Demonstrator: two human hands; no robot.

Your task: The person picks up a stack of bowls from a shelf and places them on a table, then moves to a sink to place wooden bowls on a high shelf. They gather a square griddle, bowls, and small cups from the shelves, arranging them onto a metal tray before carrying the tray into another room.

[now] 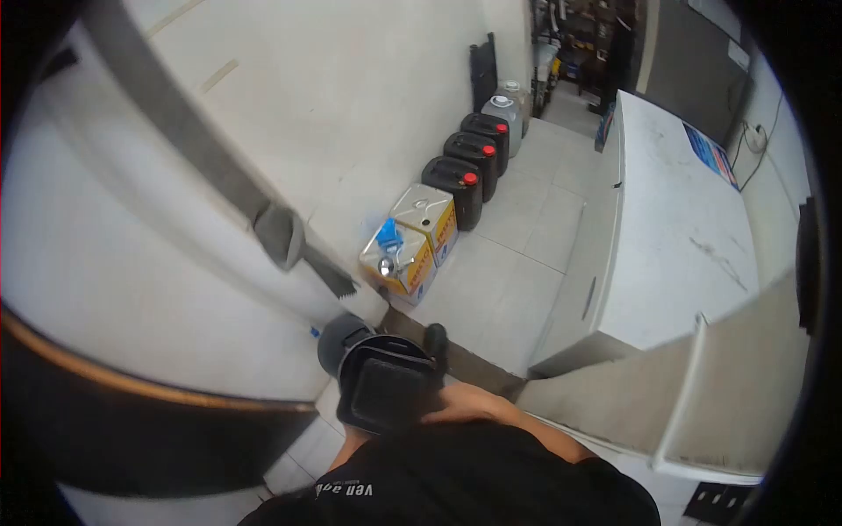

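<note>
A bulky black device (384,392) with a rounded front part and an upright side grip is held close against the black shirt at bottom centre. My right hand (463,402) is closed at its right side, below the side grip, with the fingertips hidden behind the device. Only a small part of my left hand (353,435) shows, at the lower left under the device; its fingers are hidden.
Metal tins (424,206) stand by the wall, followed by several black jugs with red caps (453,186) and pale containers (503,123). A white chest-like unit (667,237) is at right. Shelves (583,44) are in the doorway. A grey strap (175,105) crosses the upper left.
</note>
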